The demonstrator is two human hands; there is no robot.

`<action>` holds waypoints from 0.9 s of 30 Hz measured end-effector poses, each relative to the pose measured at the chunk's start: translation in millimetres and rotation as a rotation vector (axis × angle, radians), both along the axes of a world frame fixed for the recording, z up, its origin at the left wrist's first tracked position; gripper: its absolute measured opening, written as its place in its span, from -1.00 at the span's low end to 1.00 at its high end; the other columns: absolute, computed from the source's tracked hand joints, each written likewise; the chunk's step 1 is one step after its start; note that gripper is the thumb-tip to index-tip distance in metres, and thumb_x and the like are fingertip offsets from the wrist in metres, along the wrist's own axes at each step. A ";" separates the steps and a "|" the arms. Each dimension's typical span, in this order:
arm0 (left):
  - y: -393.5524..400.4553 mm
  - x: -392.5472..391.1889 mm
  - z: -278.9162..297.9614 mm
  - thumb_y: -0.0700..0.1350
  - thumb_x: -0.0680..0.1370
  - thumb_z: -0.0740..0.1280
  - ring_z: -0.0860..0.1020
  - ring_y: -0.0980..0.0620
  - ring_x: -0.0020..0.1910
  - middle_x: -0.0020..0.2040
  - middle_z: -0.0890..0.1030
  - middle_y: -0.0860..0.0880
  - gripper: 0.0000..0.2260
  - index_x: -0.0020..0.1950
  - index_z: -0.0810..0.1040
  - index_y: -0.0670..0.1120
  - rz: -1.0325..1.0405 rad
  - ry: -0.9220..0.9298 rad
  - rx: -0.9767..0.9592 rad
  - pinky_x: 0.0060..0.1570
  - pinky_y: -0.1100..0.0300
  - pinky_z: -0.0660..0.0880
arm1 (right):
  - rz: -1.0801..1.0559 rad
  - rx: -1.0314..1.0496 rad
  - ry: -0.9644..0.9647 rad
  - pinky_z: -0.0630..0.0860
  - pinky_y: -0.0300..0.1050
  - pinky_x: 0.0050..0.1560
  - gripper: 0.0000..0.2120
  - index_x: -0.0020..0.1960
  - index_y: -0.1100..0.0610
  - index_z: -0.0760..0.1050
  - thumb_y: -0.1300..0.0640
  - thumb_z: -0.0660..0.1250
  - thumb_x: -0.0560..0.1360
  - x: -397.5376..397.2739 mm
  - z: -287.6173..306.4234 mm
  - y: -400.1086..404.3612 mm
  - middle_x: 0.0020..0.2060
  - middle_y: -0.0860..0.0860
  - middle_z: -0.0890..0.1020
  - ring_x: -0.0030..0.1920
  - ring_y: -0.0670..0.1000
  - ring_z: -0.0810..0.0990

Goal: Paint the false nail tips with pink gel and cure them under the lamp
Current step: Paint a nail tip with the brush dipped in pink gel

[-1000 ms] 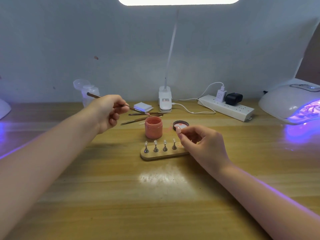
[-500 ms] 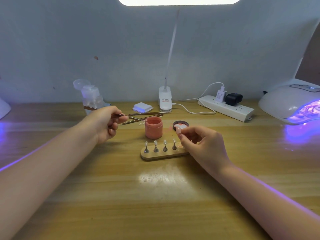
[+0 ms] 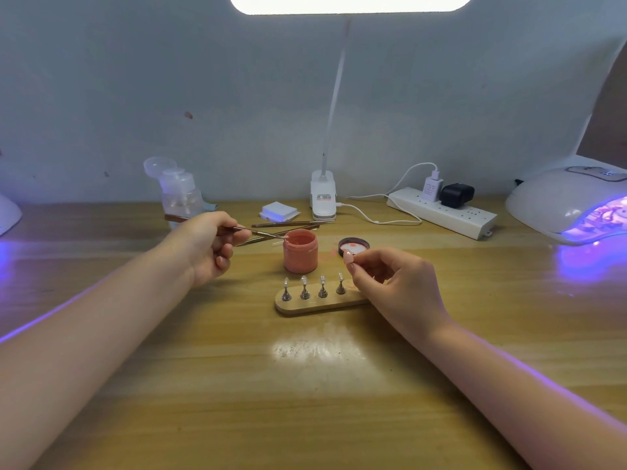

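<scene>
Only one view, from the head. Risk first: too much gel picked up at the pink gel jar (image 3: 300, 251), likely to drip off the brush (image 3: 252, 232) on the way across to the nail tip (image 3: 348, 257), or to flood its edges once laid on. Also possible: a knock against the open jar from the left hand (image 3: 207, 247), just beside it, or a slipped pinch dropping the tip onto the wooden stand (image 3: 319, 304) below the right hand (image 3: 395, 283).

Left hand: forearm stretched in from the lower left, fingers curled round the brush handle like a pen, bristles reaching right to the jar's rim. Whether already dipped, hard to tell.

Right hand: forearm in from the lower right, thumb and forefinger pinching the pinkish tip, raised just right of the jar and over the stand's right end. Lid (image 3: 354, 246) just behind the tip. Lit curing lamp (image 3: 573, 201) well off to the right of that hand.
</scene>
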State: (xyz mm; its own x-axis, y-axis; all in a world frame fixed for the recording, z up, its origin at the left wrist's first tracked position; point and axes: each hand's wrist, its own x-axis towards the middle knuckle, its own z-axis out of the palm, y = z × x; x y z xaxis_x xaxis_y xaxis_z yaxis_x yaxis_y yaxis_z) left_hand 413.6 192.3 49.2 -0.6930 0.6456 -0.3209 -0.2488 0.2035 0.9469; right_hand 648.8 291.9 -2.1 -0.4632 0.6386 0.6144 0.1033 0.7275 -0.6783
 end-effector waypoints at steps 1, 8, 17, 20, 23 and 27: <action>-2.2 -2.2 -1.5 -0.15 0.58 0.20 0.31 0.18 -0.61 -0.50 0.59 0.06 -0.81 -0.22 0.47 -0.09 0.011 0.002 -0.003 -0.61 0.41 0.19 | 0.002 0.001 -0.001 0.49 -0.18 -0.29 -0.95 -0.12 0.16 0.68 0.18 0.45 0.45 0.1 0.1 0.1 -0.34 0.01 0.66 -0.32 -0.07 0.55; -6.7 -1.6 2.2 -0.14 0.59 0.21 0.34 0.18 -0.63 -0.48 0.59 0.06 -0.83 -0.20 0.47 -0.08 0.011 -0.096 0.101 -0.60 0.43 0.21 | -0.003 0.007 -0.012 0.51 -0.17 -0.27 -0.93 -0.11 0.16 0.68 0.18 0.45 0.45 -0.2 -0.2 0.5 -0.32 0.00 0.67 -0.31 -0.08 0.56; -5.3 4.9 -12.8 -0.17 0.57 0.21 0.38 0.18 -0.65 -0.48 0.61 0.00 -0.82 -0.21 0.50 -0.13 0.091 -0.106 0.119 -0.61 0.43 0.22 | 0.011 0.008 -0.014 0.52 -0.22 -0.26 -0.94 -0.09 0.13 0.68 0.18 0.44 0.45 0.7 0.4 0.5 -0.29 -0.02 0.67 -0.28 -0.11 0.57; -9.0 7.3 -12.5 -0.19 0.55 0.24 0.39 0.18 -0.62 -0.46 0.62 -0.02 -0.86 -0.19 0.53 -0.13 0.175 -0.074 0.224 -0.61 0.42 0.26 | 0.006 0.008 -0.009 0.50 -0.25 -0.28 -0.95 -0.10 0.13 0.68 0.18 0.45 0.45 0.1 -0.1 0.7 -0.31 -0.03 0.67 -0.30 -0.13 0.56; -9.7 23.0 -2.6 -0.16 0.57 0.28 0.44 0.19 -0.58 -0.44 0.63 -0.01 -0.87 -0.16 0.56 -0.14 0.182 -0.046 0.377 -0.56 0.40 0.37 | 0.009 0.005 -0.005 0.51 -0.18 -0.27 -0.94 -0.10 0.13 0.68 0.17 0.44 0.46 0.2 -0.4 0.5 -0.31 0.00 0.67 -0.32 -0.09 0.56; -12.6 60.2 1.9 -0.07 0.62 0.29 0.56 0.16 -0.43 -0.34 0.67 -0.03 -0.80 -0.07 0.61 -0.16 0.053 0.155 0.583 -0.38 0.30 0.54 | 0.013 -0.001 -0.008 0.53 -0.09 -0.24 -0.94 -0.09 0.14 0.68 0.18 0.44 0.46 0.5 0.1 0.0 -0.30 0.01 0.68 -0.30 -0.06 0.57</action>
